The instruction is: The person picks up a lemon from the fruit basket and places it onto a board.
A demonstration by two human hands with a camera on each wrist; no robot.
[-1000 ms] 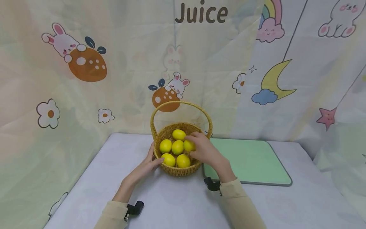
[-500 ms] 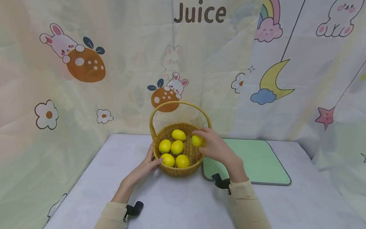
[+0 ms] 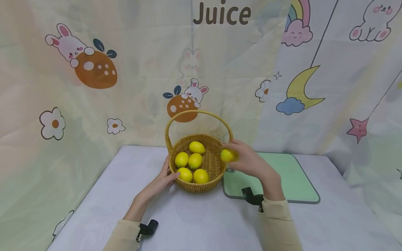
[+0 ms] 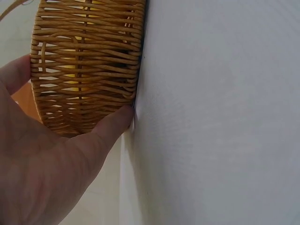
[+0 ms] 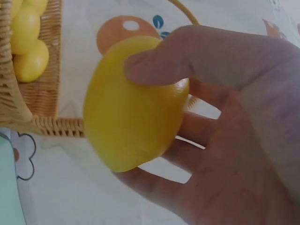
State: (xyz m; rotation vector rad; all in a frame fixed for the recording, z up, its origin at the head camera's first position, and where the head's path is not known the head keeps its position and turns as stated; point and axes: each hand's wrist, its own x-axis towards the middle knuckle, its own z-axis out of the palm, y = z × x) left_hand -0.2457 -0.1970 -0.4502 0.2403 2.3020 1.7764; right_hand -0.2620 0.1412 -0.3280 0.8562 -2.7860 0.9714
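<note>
Several yellow lemons (image 3: 195,161) lie in a round wicker basket (image 3: 196,188) with a tall arched handle. My left hand (image 3: 164,178) grips the basket's left side, one digit over the rim. In the left wrist view its fingers (image 4: 115,124) press against the woven wall, one down near the base. Just outside the basket's right rim, my right hand (image 3: 249,161) holds a single lemon (image 3: 228,155). The right wrist view shows that lemon between the thumb, which lies across it, and the fingers behind.
A pale green cutting board (image 3: 292,179) with a grey edge lies on the white table (image 3: 194,223), right of the basket and under the right arm. Behind the table hangs a printed cloth (image 3: 144,69) with cartoon rabbits and flowers.
My right hand has lifted one lemon from the right part of the basket and carried it right, past the rim, towards the board. The left hand and basket stay put.
</note>
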